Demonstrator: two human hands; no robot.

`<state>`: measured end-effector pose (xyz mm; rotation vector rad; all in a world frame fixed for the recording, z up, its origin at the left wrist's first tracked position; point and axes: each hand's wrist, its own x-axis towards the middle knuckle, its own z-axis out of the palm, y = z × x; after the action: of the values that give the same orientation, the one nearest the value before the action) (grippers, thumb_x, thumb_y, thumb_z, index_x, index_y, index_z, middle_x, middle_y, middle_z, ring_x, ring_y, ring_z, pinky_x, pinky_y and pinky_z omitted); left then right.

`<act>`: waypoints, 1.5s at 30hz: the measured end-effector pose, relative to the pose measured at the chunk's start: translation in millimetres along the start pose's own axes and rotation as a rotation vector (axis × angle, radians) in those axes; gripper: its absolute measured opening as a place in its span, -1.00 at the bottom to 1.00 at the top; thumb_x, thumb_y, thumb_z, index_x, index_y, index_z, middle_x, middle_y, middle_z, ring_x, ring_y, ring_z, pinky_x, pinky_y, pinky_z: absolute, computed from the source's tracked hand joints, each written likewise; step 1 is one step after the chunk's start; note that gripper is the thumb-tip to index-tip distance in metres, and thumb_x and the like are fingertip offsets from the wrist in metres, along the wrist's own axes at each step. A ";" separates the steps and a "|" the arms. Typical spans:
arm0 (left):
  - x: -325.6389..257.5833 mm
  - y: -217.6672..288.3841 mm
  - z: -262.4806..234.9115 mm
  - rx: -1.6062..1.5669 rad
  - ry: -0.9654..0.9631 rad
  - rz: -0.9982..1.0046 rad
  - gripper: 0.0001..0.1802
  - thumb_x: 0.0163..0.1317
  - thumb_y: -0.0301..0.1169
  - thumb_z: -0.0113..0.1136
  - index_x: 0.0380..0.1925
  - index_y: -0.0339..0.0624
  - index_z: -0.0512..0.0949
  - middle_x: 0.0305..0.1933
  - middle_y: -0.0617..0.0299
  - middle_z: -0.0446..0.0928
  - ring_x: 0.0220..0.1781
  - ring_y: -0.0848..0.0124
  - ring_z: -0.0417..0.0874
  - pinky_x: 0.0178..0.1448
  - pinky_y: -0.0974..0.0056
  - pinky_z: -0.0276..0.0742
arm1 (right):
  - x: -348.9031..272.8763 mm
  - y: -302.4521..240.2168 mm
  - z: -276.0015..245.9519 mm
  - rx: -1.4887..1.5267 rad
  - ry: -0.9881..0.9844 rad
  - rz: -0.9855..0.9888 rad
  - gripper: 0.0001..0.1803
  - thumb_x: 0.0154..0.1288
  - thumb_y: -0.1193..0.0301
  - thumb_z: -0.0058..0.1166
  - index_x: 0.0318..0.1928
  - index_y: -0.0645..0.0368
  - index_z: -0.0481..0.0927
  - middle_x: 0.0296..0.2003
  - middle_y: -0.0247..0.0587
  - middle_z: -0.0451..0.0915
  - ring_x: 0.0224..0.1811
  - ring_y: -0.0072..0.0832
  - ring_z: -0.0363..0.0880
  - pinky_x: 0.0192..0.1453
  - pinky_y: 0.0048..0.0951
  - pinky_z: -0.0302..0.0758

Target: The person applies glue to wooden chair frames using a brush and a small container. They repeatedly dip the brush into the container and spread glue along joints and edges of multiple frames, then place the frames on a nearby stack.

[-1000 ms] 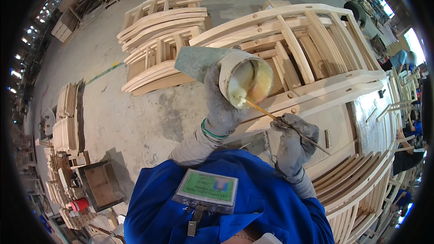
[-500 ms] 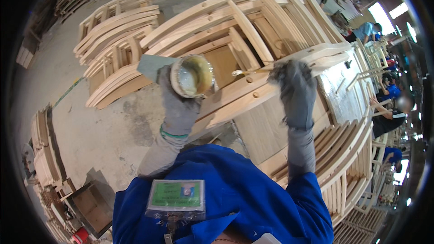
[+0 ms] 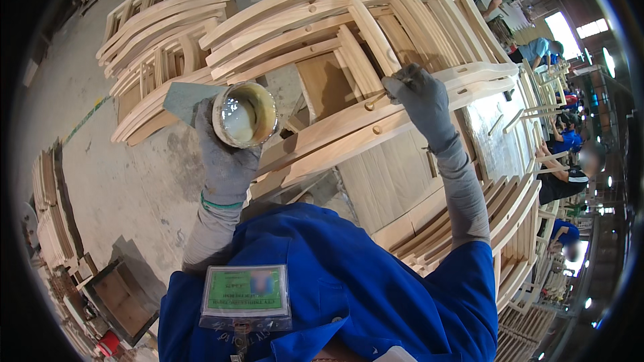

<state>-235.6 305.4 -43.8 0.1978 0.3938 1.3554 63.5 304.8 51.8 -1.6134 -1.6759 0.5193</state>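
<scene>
My left hand point(image 3: 227, 171), in a grey glove, is closed round a small tub point(image 3: 270, 117) of whitish, glue-like liquid. A flat grey-green sheet point(image 3: 182, 102) sticks out on the tub's left side, by the same hand. My right hand point(image 3: 426, 104), also gloved, is closed with its fingertips at the curved edge of a pale wooden chair-back frame point(image 3: 322, 135). Its fingers pinch a thin stick that is mostly hidden now. Just left of those fingertips is a round hole point(image 3: 369, 105) in the frame, and a second hole point(image 3: 377, 130) lies in the rail nearer me.
More slatted frames are stacked beyond my hands point(image 3: 261, 23) and on the floor at left point(image 3: 157, 60). Curved wooden parts point(image 3: 510, 228) lie at right beside a shiny-topped table point(image 3: 493, 137). An open box point(image 3: 124, 298) stands lower left. Several people work along the right.
My left hand has moved left with the tub. My right hand has shifted slightly left and up, to the frame's edge; the stick, plainly visible before, is now mostly hidden.
</scene>
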 end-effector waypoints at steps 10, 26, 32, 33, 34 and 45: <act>7.0 30.3 -12.3 0.008 -0.023 -0.040 -0.49 0.35 0.00 -0.29 0.15 -0.05 0.21 0.14 0.11 0.30 0.17 0.20 0.39 0.17 -0.04 0.42 | -32.4 -9.1 25.0 -0.284 0.183 -0.032 -0.76 0.14 0.30 0.15 -0.44 0.23 0.51 -0.64 -0.13 0.53 -0.58 -0.33 0.55 -0.49 -0.41 0.40; 13.8 79.3 -56.4 0.908 -0.149 0.464 -0.07 -0.13 -0.57 0.36 0.23 -0.21 0.00 0.23 0.11 0.17 0.25 0.31 0.27 0.34 0.24 0.24 | -36.0 -27.8 56.9 -0.483 0.323 0.063 -0.74 0.17 0.33 0.15 -0.54 0.18 0.43 -0.69 -0.11 0.46 -0.66 -0.21 0.47 -0.58 -0.38 0.32; 5.6 100.5 -67.7 1.182 -0.214 0.584 -0.03 -0.13 -0.55 0.39 0.24 -0.19 -0.03 0.24 0.07 0.16 0.25 0.28 0.27 0.27 0.20 0.34 | -37.6 -16.4 60.0 -0.487 0.461 0.047 -0.74 0.15 0.29 0.16 -0.52 0.18 0.46 -0.70 -0.12 0.46 -0.65 -0.21 0.47 -0.55 -0.33 0.34; 3.5 102.9 -69.7 1.133 -0.219 0.578 -0.02 -0.12 -0.57 0.38 0.24 -0.16 -0.05 0.24 0.06 0.15 0.25 0.26 0.28 0.24 0.18 0.40 | -38.6 -16.1 60.1 -0.491 0.455 0.035 -0.74 0.14 0.28 0.17 -0.52 0.18 0.46 -0.69 -0.13 0.46 -0.64 -0.21 0.48 -0.55 -0.32 0.35; 0.5 106.2 -67.4 1.224 -0.221 0.633 -0.01 -0.13 -0.60 0.38 0.25 -0.15 -0.06 0.24 0.06 0.15 0.25 0.26 0.28 0.22 0.16 0.42 | -38.2 -17.8 61.5 -0.482 0.445 0.041 -0.74 0.14 0.28 0.16 -0.51 0.18 0.46 -0.69 -0.13 0.46 -0.63 -0.21 0.48 -0.54 -0.32 0.35; -55.4 133.0 -58.9 0.761 -0.102 0.270 -0.46 0.30 -0.14 -0.22 0.20 -0.18 0.14 0.21 0.00 0.21 0.24 0.15 0.31 0.18 -0.03 0.40 | -32.0 -31.7 58.0 -0.565 0.375 0.040 -0.72 0.13 0.26 0.16 -0.50 0.21 0.44 -0.68 -0.08 0.45 -0.60 -0.10 0.46 -0.53 -0.22 0.34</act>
<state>-388.1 274.3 -40.8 0.9732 0.8073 1.3956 -2.6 281.4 30.2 -1.9881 -1.5779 -0.2628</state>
